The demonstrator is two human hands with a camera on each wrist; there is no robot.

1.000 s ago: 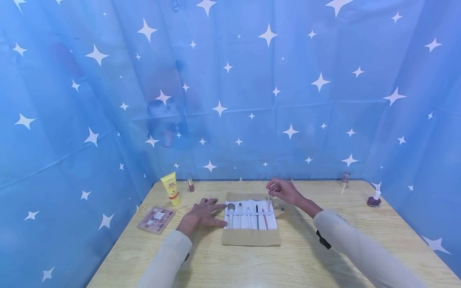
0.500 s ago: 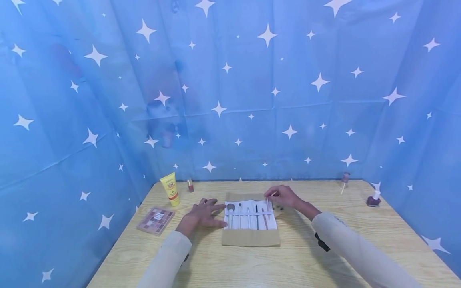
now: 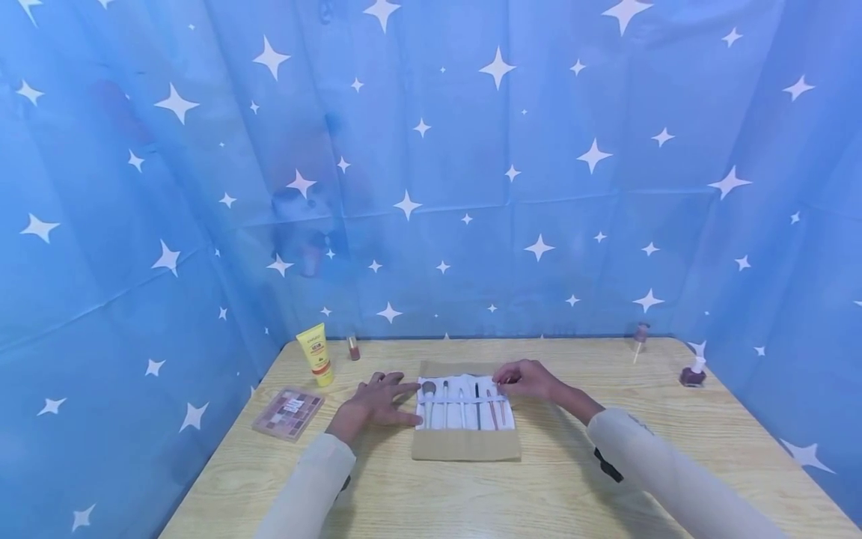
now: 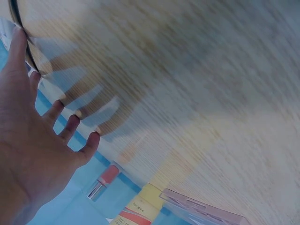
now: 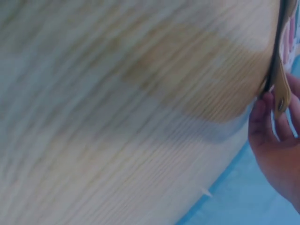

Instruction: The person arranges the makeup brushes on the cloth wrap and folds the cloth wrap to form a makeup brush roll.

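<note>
A tan brush roll (image 3: 466,445) lies unfolded on the table, its white lining facing up. Several makeup brushes stand side by side under its white strap, among them a large fluffy brush (image 3: 429,400). My left hand (image 3: 378,400) rests at the roll's left edge with fingers spread; the left wrist view shows the same hand (image 4: 40,145) by that edge. At the upper right corner, my right hand (image 3: 528,380) pinches the top of the rightmost slim makeup brush (image 3: 501,410), whose upper end the fingers hide. A tan snap tab (image 5: 281,91) sits beside the right fingers.
On the left are an eyeshadow palette (image 3: 288,414), a yellow tube (image 3: 316,355) and a small red-and-gold lip tube (image 3: 353,347). On the right stand a dark nail polish bottle (image 3: 692,373) and a nail polish applicator (image 3: 640,341). A starry blue curtain (image 3: 431,187) surrounds the table.
The right hand has moved down toward the roll, and the slim makeup brush it pinches has slid down under the strap. The left hand has stayed in place on the roll.
</note>
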